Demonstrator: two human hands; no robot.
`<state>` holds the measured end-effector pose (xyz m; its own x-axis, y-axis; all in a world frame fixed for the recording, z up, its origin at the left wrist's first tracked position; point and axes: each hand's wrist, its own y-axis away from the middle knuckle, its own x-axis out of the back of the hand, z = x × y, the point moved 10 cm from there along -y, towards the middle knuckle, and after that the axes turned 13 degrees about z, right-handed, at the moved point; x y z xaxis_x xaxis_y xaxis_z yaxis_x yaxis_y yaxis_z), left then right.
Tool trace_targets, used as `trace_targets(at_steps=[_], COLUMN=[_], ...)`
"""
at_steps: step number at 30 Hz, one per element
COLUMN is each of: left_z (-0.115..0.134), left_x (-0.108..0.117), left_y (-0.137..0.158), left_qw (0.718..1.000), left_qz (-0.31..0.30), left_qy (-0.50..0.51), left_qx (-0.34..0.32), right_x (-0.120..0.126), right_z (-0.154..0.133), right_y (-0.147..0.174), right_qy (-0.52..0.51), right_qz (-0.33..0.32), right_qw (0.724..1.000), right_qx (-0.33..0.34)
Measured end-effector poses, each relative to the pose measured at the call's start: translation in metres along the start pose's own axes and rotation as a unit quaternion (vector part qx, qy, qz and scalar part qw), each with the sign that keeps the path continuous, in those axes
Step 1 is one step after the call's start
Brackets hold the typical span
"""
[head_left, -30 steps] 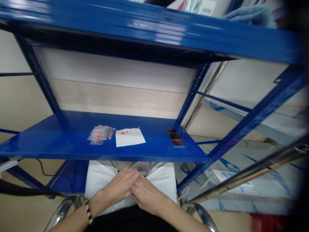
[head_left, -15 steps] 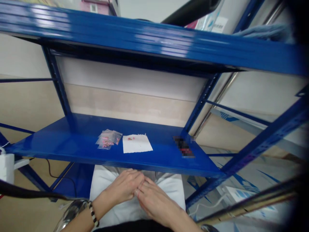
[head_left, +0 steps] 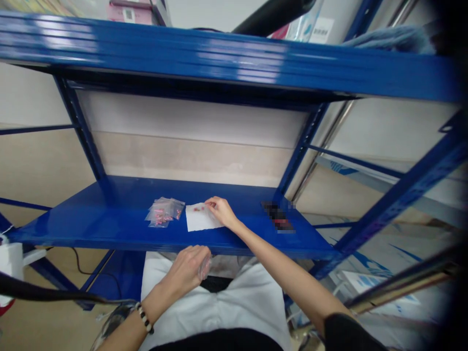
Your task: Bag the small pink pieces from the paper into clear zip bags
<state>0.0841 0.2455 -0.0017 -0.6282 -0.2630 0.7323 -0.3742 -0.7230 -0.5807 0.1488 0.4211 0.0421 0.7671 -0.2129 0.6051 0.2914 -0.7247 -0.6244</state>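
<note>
Above the front edge of the shelf level, close to my lap, my left hand (head_left: 188,268) is curled closed. A bit of clear, pinkish plastic (head_left: 205,267) shows at its fingers and looks like a small bag. My right hand (head_left: 220,209) is stretched out over the far right part of a white sheet of paper (head_left: 203,223), fingertips pinched together; whether they grip the paper or something small is hidden. Several tiny pink pieces (head_left: 198,209) lie on the paper beside those fingertips. Left of the paper is a pile of small clear zip bags (head_left: 163,212) with pink pieces inside.
The blue shelf board (head_left: 120,204) carries all of this. A dark pixelated object (head_left: 278,217) lies at its right end. A thick blue upper shelf beam (head_left: 175,53) crosses above my hands, with boxes on it. Blue uprights stand at both sides.
My hands were together, fingers touching, over my lap. They have parted: the right reached forward to the paper, while the left stayed near the lap and now shows clear plastic in it.
</note>
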Motion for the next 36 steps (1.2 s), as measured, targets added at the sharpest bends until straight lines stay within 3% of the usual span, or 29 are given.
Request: trace_targets(at_steps=[4, 7, 12, 15, 22, 29, 36], left_z=[-0.001, 0.0, -0.001, -0.004, -0.018, -0.03, -0.04], left_x=[-0.004, -0.006, -0.007, -0.003, 0.005, 0.018, 0.015], left_y=[0.0, 0.0, -0.004, -0.004, -0.003, -0.015, -0.003], left_qw=[1.0, 1.0, 0.999, 0.994, 0.94, 0.897, 0.862], left_qz=[-0.011, -0.012, -0.012, 0.0, 0.052, 0.12, 0.141], left_qy=[0.017, 0.021, 0.039, 0.087, 0.275, 0.363, 0.422], left_qx=[0.016, 0.013, 0.022, 0.065, 0.192, 0.22, 0.244], right_x=[-0.034, -0.049, -0.056, -0.051, -0.046, -0.045, -0.046], right_z=[0.032, 0.041, 0.035, 0.026, 0.011, 0.007, 0.008], right_y=[-0.017, -0.016, -0.009, -0.006, 0.002, 0.006, 0.004], right_qy=[0.031, 0.043, 0.056, 0.075, 0.11, 0.129, 0.139], right_qz=[-0.022, -0.029, -0.048, -0.045, -0.05, -0.044, -0.029], right_qw=[0.999, 0.999, 0.997, 0.995, 0.987, 0.983, 0.983], right_qx=[-0.019, -0.01, 0.023, 0.054, 0.106, 0.119, 0.112])
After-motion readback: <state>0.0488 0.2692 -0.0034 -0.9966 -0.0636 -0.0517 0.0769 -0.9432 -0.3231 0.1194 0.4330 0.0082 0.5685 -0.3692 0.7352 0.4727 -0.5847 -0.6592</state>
